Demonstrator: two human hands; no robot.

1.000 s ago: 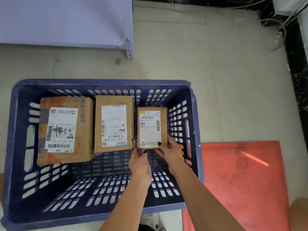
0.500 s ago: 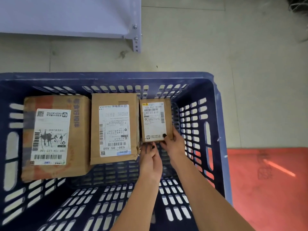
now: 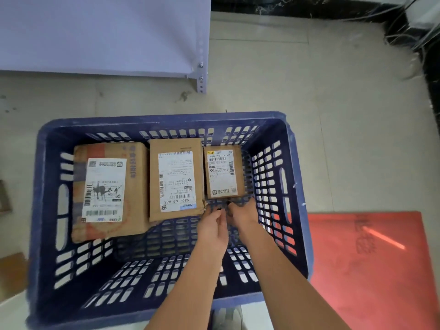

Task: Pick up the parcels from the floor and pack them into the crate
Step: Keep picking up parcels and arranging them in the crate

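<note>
A blue slotted plastic crate (image 3: 166, 120) stands on the floor below me. Three brown cardboard parcels with white labels lie side by side along its far wall: a large one (image 3: 109, 186) on the left, a medium one (image 3: 176, 179) in the middle and a small one (image 3: 222, 172) on the right. Both hands reach into the crate. My left hand (image 3: 213, 226) and my right hand (image 3: 244, 216) sit just in front of the small parcel's near edge. Their fingers are loosely curled, a small gap away from the parcel, and hold nothing.
A red mat (image 3: 371, 270) lies on the floor right of the crate. A white shelf panel (image 3: 102, 34) with a metal leg stands beyond it. Brown cardboard (image 3: 12, 272) shows at the left edge. Cables (image 3: 419, 27) run along the dark wall at top right.
Both hands lowered the small parcel beside the middle one, then let go and drew back slightly. The parcel now rests flat on the crate floor.
</note>
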